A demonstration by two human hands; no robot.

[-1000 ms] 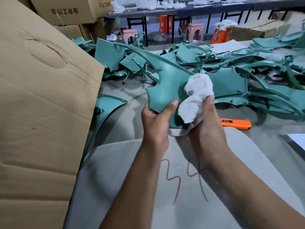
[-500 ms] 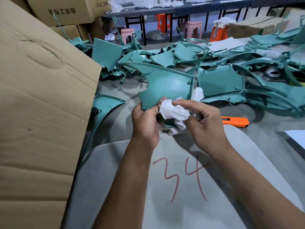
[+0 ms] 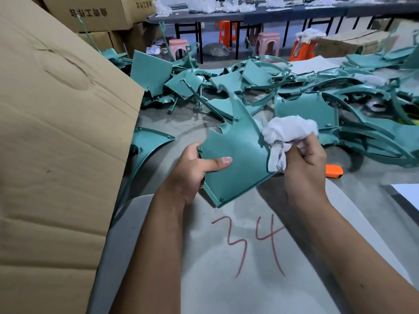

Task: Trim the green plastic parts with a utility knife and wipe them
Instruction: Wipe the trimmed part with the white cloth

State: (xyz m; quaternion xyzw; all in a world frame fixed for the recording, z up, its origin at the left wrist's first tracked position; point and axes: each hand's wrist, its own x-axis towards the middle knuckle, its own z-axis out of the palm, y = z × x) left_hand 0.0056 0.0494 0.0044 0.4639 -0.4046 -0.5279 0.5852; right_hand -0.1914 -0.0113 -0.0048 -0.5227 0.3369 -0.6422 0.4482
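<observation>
We see the left hand (image 3: 192,171) pinching a green plastic panel (image 3: 238,159) at frame centre, thumb across its face. At three o'clock of it, the right hand (image 3: 303,168) has its fingers (image 3: 310,143) curled round a white rag (image 3: 288,132) touching the panel's edge. An orange utility knife (image 3: 334,171) lies on the tabletop (image 3: 374,180) just beyond.

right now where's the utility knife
In the head view the orange utility knife lies on the table at right, just beyond the right hand holding the white cloth, near the green parts.
</observation>
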